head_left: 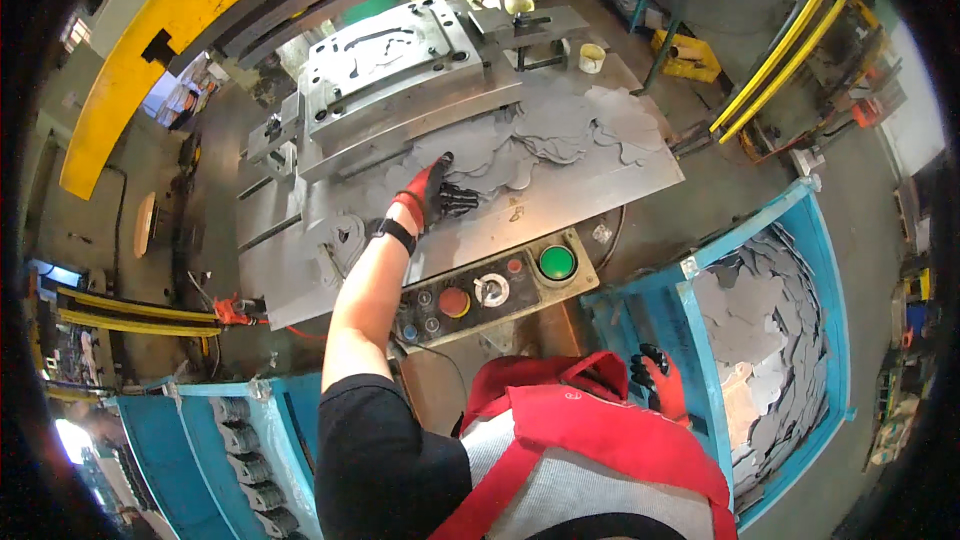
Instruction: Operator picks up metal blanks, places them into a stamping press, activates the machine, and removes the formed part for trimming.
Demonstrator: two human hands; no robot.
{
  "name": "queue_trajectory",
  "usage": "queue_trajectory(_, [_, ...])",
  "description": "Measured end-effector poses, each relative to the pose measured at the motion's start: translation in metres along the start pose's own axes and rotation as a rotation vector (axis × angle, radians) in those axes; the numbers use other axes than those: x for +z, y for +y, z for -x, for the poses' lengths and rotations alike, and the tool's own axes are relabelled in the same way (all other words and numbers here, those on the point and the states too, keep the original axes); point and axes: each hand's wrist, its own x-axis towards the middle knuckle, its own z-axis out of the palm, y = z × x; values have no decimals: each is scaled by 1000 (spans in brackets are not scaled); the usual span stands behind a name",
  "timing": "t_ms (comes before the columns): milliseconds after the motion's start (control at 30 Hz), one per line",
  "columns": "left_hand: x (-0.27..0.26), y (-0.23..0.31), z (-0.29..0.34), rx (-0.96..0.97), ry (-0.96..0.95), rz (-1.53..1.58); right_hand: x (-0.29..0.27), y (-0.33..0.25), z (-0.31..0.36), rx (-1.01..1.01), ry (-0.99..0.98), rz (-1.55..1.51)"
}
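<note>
Inside the grey steel workshop table's [600, 192] front edge, one red-black gloved left hand [437, 196] spreads over metal sheets [470, 147]; right hand's [660, 383] grip unclear.

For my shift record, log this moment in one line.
left hand: open, over grey pieces | right hand: beside blue bin | green button: untouched

— What sort of place is this?
— A workshop or factory hall, metalworking by the look of it: a heavy steel die block [390, 55] sits below a curved yellow machine frame [185, 25]
— Anything besides the machine?
— A control box [540, 302] with a large green button [557, 262], thin flat grey pieces [460, 150] strewn over a steel table [590, 200], and a blue bin [712, 380] at the right heaped with more of them
— And around it?
— A dull grey floor [685, 205] with a yellow crate [687, 58] past the table
</note>
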Motion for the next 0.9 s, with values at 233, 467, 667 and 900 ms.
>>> queue_trajectory(233, [-16, -31, -12, 164, -96, 248, 34, -2, -33, -66, -103, 215])
queue_trajectory(467, [-22, -62, 6, 118, -2, 303, 58, 0, -53, -124, -318, 388])
queue_trajectory(667, [-41, -91, 18, 215, -48, 137, 57, 4, -78, -82, -424, 598])
queue_trajectory(900, [-3, -85, 30, 128, 167, 238, 89, -54, -103, -160, -631, 628])
